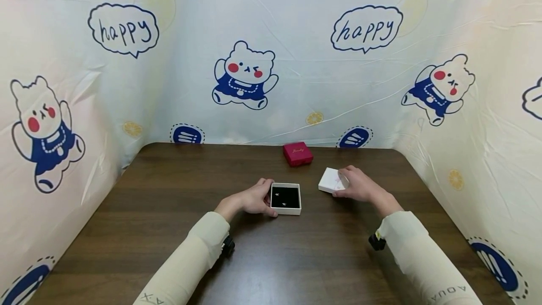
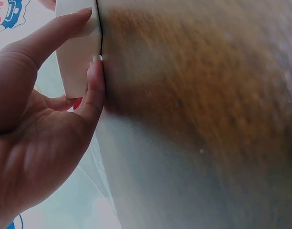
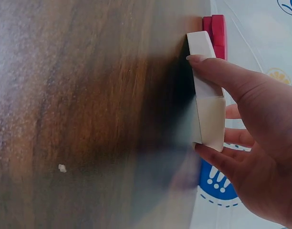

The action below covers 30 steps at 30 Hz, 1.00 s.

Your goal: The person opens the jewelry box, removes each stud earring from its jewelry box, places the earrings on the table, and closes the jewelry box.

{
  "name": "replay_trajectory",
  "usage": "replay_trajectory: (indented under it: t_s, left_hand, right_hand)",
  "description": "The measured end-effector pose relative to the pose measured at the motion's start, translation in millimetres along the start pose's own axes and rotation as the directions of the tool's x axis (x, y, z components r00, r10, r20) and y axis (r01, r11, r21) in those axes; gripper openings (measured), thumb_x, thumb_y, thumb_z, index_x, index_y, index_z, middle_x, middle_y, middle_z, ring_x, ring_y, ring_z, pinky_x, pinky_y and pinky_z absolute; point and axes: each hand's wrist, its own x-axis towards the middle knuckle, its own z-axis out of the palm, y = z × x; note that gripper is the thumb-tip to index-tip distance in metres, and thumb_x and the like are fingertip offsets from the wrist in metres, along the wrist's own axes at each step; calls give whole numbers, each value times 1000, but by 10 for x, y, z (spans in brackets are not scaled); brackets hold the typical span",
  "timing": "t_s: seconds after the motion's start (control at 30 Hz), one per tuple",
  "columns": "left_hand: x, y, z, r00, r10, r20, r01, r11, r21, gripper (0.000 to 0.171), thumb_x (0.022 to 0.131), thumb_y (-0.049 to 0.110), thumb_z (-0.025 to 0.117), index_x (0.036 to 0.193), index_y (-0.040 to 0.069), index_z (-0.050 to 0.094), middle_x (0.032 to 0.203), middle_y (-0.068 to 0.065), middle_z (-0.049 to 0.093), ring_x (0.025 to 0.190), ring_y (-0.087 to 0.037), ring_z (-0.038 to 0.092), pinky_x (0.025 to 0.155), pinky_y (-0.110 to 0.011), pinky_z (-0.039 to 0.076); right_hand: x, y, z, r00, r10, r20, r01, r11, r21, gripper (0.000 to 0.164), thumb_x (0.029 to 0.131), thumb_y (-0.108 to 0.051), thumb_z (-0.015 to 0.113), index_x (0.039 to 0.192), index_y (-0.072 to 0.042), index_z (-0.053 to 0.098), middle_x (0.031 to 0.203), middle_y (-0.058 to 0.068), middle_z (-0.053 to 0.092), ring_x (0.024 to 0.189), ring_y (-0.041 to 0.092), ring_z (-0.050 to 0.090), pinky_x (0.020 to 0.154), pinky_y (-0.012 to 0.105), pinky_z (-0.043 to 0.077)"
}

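My left hand [image 1: 255,197] grips the left side of an open white jewelry box [image 1: 285,212] on the table. On its black insert sit two small star-shaped earrings [image 1: 277,195]. In the left wrist view, the thumb and fingers lie along the pale box wall [image 2: 72,67]. To the right, my right hand [image 1: 360,185] holds a white box lid [image 1: 328,179] by its edges. Its side walls [image 3: 210,119] show in the right wrist view between thumb and fingers, with the lower edge close over the tabletop.
A closed red jewelry box [image 1: 298,154] stands behind, near the far edge of the brown wooden table [image 1: 190,168]. A printed curtain [image 1: 296,84] hangs round the table's back and sides. A small white speck [image 3: 62,168] lies on the wood.
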Motion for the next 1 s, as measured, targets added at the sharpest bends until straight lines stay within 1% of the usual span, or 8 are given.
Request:
replay_trajectory:
  t_s: [0.23,0.47,0.67,0.73,0.87,1.0]
  left_hand:
    - [4,0,-8,1000,-8,2,8,1000,-10,80,77,21,91,137,-1,42,123,-15,42,95,-17,53,86,-31,47]
    - [7,0,-4,1000,-5,13,6,1000,-13,81,78,21,90,138,-1,41,123,-15,42,96,-17,53,87,-32,46]
    - [-2,0,3,1000,-13,13,13,1000,-20,82,78,20,90,139,-1,41,122,-14,42,94,-15,53,85,-29,47]
    - [-3,-5,6,1000,-12,12,12,1000,-22,83,78,20,90,140,-1,40,121,-13,42,93,-14,54,84,-28,46]
    - [-3,-4,10,1000,-13,11,14,1000,-24,83,77,19,90,140,0,40,120,-13,42,92,-13,54,84,-27,46]
    - [-6,1,6,1000,-11,11,11,1000,-22,81,77,20,91,139,0,41,121,-13,42,93,-14,54,85,-28,46]
  right_hand:
    - [-9,31,18,1000,13,12,-13,1000,7,77,86,-41,81,142,4,52,141,31,48,126,45,48,108,62,39]
    - [-14,46,39,999,5,35,-4,999,-39,63,88,-37,79,133,1,58,135,30,49,118,44,49,100,62,44]
    - [-23,28,51,999,9,34,-8,999,-46,62,89,-37,78,134,1,57,137,29,49,120,44,49,100,61,45]
    - [-27,22,44,999,6,35,-4,998,-56,62,89,-37,78,134,1,58,137,29,49,120,44,48,98,61,46]
    - [-31,6,19,999,5,41,-2,997,-78,56,89,-37,78,129,-2,60,137,28,48,119,44,48,95,62,48]
    - [-27,-25,-6,999,14,43,-9,995,-100,54,90,-36,77,130,-3,61,138,25,50,121,42,47,93,63,49]
